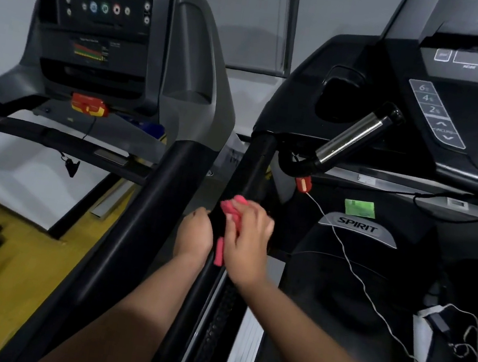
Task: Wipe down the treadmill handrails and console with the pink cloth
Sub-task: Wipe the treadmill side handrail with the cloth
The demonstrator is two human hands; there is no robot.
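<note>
The pink cloth [232, 207] is bunched on the black left handrail [253, 167] of the right-hand treadmill. My right hand [246, 239] grips the cloth and presses it onto the rail; a pink strip hangs below the palm. My left hand [194, 234] curls around the same rail from the left, just beside the cloth. The treadmill's console [473, 101] with keypad and green start button sits upper right, and a chrome pulse grip [352, 137] angles up in front of it.
A second treadmill stands on the left with its own console [99, 5], a red safety key [89, 104] and a black handrail [145, 219] running close alongside. A white cord [351, 269] trails across the Spirit motor cover [357, 229]. Yellow floor [1, 269] lies lower left.
</note>
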